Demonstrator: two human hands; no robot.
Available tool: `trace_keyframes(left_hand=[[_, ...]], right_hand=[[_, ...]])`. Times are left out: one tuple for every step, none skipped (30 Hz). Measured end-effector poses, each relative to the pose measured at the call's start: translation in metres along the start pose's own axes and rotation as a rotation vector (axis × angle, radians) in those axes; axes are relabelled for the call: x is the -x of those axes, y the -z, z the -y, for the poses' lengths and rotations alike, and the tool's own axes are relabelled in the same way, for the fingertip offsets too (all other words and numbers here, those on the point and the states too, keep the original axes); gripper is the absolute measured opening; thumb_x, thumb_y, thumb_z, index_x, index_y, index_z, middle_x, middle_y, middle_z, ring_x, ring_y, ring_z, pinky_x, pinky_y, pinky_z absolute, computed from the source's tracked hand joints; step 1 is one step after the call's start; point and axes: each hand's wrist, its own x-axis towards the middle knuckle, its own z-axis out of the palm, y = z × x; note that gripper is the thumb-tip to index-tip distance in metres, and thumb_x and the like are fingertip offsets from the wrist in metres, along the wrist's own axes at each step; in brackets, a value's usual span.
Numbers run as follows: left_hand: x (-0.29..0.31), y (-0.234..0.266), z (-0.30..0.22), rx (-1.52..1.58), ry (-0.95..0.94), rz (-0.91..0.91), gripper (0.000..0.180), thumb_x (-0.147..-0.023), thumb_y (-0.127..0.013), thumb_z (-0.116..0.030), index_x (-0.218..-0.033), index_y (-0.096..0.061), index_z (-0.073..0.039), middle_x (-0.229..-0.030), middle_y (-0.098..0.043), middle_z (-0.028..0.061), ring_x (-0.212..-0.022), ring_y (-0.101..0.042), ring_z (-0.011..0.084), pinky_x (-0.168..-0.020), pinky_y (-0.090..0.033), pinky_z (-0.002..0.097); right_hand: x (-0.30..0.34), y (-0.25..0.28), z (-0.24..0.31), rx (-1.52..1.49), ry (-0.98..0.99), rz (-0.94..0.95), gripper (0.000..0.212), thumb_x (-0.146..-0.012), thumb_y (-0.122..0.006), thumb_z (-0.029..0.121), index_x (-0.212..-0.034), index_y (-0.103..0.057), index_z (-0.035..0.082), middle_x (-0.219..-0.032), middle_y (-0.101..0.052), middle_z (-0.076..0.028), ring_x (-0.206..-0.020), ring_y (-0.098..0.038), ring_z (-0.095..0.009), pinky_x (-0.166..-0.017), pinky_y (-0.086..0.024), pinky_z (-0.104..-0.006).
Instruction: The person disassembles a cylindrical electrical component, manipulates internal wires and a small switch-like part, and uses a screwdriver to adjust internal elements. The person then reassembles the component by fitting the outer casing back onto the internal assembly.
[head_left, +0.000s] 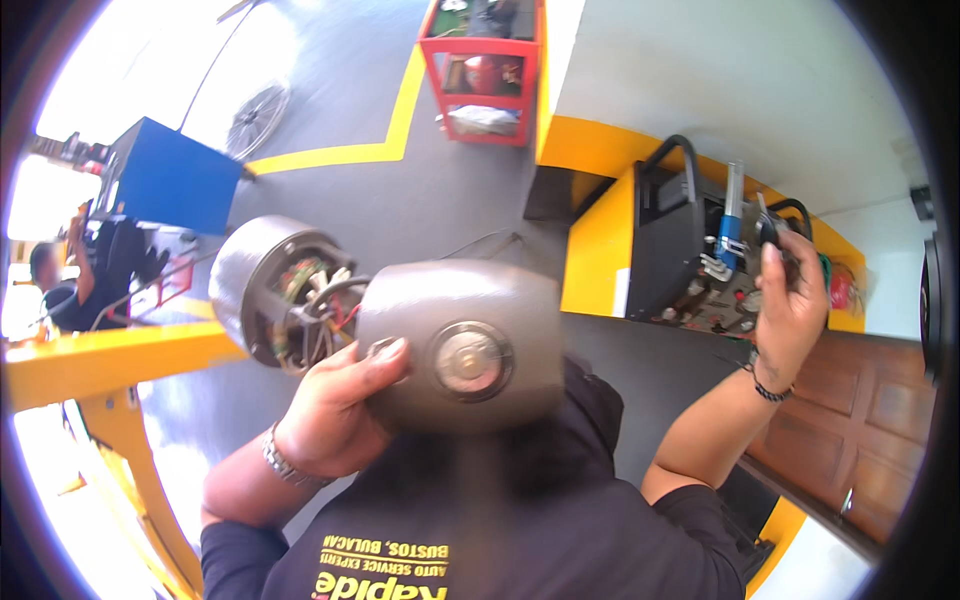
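My left hand (340,405) is closed on a rounded grey metal housing (520,340), thumb pressed on its face beside a round ringed disc (471,362). Wires link this housing to a second grey cylindrical part (235,285) on its left, whose open end bares a wire bundle (305,290) and what looks like circuitry. My right hand (792,295) is raised at the right, thumb and fingers pinched around a small dark piece (769,228); its kind is unclear. Behind that hand stands a black tool case (665,245) with a blue and silver tube-shaped tool (731,225).
The case rests on a yellow cabinet (598,250) against the wall. Farther off stand a red shelf cart (480,45) and a blue cabinet (175,175). A yellow beam (120,365) crosses the left side, near another person (75,285). A brown panelled door (850,410) is at right.
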Motion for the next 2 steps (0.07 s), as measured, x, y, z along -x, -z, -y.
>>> trace_keyframes(left_hand=[[0.000,-0.001,0.000,0.000,-0.018,0.013,0.063,-0.099,-0.062,-0.025,-0.151,-0.035,-0.001,-0.146,-0.050,0.0162,-0.136,-0.049,0.0302,-0.115,-0.039,0.0474],[0.007,-0.001,0.003,0.009,-0.049,0.013,0.065,-0.099,-0.063,-0.025,-0.152,-0.034,-0.001,-0.149,-0.048,0.0160,-0.138,-0.047,0.0300,-0.117,-0.036,0.0471]], right_hand=[[-0.002,0.006,-0.006,0.067,-0.086,-0.019,0.015,-0.096,-0.066,0.005,-0.110,-0.065,0.001,-0.092,-0.062,0.003,-0.073,-0.051,-0.002,-0.061,-0.039,-0.0180],[-0.008,0.005,-0.021,0.118,-0.091,-0.038,0.016,-0.097,-0.067,0.007,-0.112,-0.066,0.002,-0.094,-0.064,0.002,-0.073,-0.052,-0.003,-0.062,-0.041,-0.0197]])
